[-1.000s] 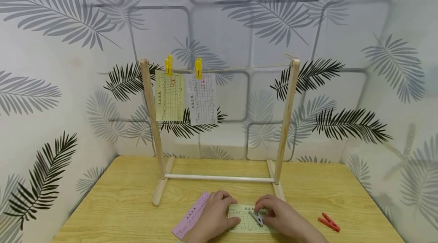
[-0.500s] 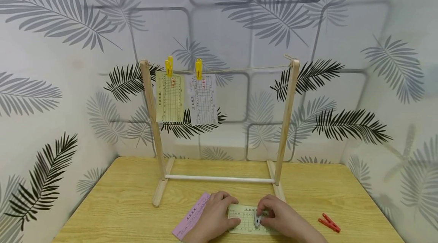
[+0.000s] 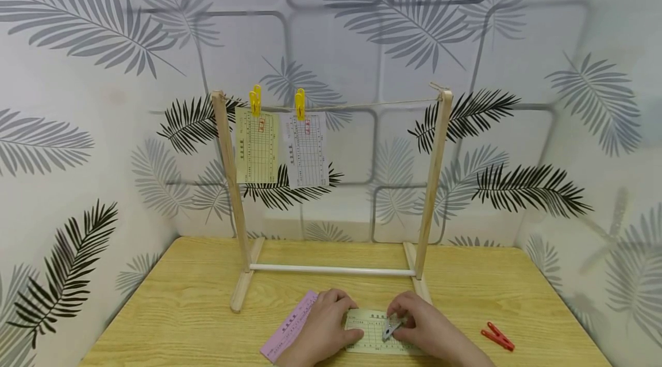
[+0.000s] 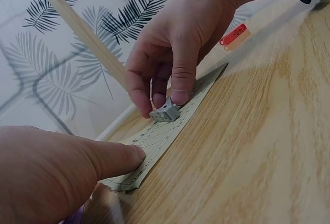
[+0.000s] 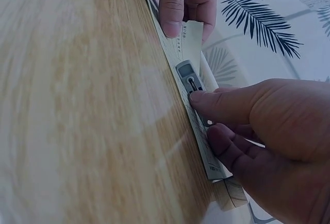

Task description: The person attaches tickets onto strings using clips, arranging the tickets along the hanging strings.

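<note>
at table's near edge | right hand (image 3: 426, 329) pinches grey clothespin (image 3: 389, 329) | left hand (image 3: 323, 329) pins yellow slip (image 3: 368, 332)

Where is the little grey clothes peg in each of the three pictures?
Head view: the grey peg is low in the middle, pinched by the right hand on the yellow slip.
Left wrist view: the peg sits in the middle, under the right hand's fingertips.
Right wrist view: it is above centre, at the thumb tip.
Shared landmark: the yellow slip, pressed by the left hand.
</note>
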The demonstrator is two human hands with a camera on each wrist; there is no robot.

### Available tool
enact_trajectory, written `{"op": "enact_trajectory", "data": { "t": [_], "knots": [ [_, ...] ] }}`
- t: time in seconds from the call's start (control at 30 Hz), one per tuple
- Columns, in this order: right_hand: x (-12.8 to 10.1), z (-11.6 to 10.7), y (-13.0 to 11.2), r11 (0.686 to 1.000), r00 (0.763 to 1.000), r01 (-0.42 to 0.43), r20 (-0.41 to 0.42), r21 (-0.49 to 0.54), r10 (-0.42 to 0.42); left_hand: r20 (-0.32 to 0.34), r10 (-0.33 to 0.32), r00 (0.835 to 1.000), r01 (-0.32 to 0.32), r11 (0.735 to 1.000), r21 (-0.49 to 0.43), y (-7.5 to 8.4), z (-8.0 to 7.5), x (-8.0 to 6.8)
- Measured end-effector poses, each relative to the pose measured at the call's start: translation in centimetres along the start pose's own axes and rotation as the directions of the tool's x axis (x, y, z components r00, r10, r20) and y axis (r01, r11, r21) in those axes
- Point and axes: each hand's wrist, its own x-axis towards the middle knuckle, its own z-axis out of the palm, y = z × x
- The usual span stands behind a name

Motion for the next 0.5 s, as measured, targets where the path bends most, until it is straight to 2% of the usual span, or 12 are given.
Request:
{"op": "enact_trajectory", "data": {
  "t": [0.3,0.4,0.5],
  "knots": [
    [0.00,-0.11,0.21,1.000,0.999,0.016,0.030,-0.002,-0.016,-0.003,-0.003,1.000,0.003,1.000,-0.005,0.04,0.09,0.01],
    [-0.01,-0.18,0.16,1.000,0.999,0.012,0.031,0.007,-0.013,-0.034,0.002,0.999,-0.002,1.000,-0.004,0.07,0.18,-0.03],
    [0.03,-0.32,0.16,1.000,0.999,0.021,0.033,0.018,-0.021,-0.094,0.009,0.995,-0.010,1.000,-0.008,0.03,0.28,-0.03]
  ]
}}
